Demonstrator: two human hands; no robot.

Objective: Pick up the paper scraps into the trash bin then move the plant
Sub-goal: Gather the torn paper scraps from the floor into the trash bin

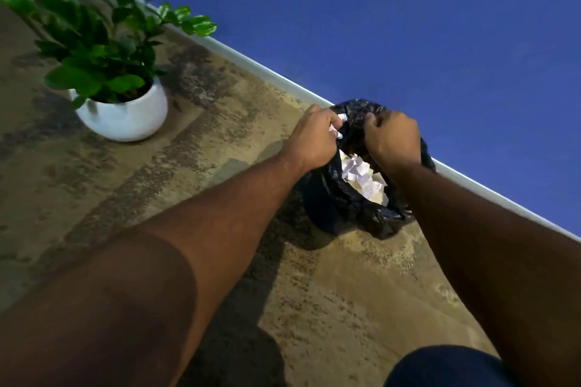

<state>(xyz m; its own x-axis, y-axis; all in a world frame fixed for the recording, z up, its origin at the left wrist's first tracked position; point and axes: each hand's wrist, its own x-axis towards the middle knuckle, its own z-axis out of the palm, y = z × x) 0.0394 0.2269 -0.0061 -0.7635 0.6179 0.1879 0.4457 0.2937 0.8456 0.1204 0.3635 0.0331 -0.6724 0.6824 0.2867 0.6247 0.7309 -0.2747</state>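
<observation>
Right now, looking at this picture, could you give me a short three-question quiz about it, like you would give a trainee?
1. True or false: the left hand holds white paper scraps above the trash bin.
2. Multiple choice: where does the plant stand? A) inside the bin B) on the floor, apart from the bin C) on a shelf on the blue wall
3. Fill in: the bin is lined with a ____ plastic bag.

Key
1. True; scraps show between its fingers.
2. B.
3. Black; the right hand is closed at the bag's edge, though its exact grip is hidden.
</observation>
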